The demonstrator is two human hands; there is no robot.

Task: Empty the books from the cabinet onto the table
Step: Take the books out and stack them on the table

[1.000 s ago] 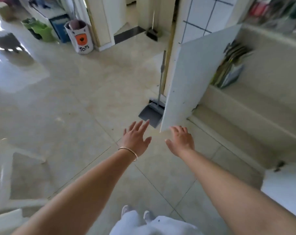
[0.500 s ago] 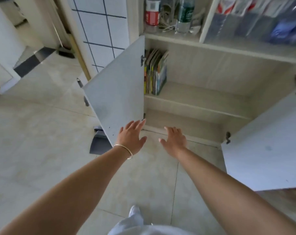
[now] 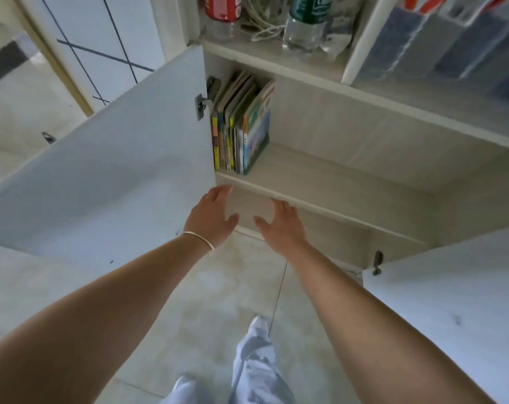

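nearest me, both forearms stretch out toward twelve o'clock. my left hand (image 3: 211,215), with a thin bracelet (image 3: 199,239) at the wrist, has its fingers straight and spread wide, holding nothing; it sits just in front of the shelf edge (image 3: 305,201). my right hand (image 3: 282,225) is beside it at three o'clock, fingers relaxed and apart, also empty. the open left door (image 3: 107,176) stands at nine o'clock of the hands, the right door (image 3: 451,301) at four o'clock. further in, the books (image 3: 241,132) stand upright in a tight row at the far left of the cabinet's upper shelf, against the side wall, at about twelve o'clock of my left hand. i judge this the reach, before any grasp. next i need to lift both hands to the row, clamp it from either side and draw it out. the table is not in view.
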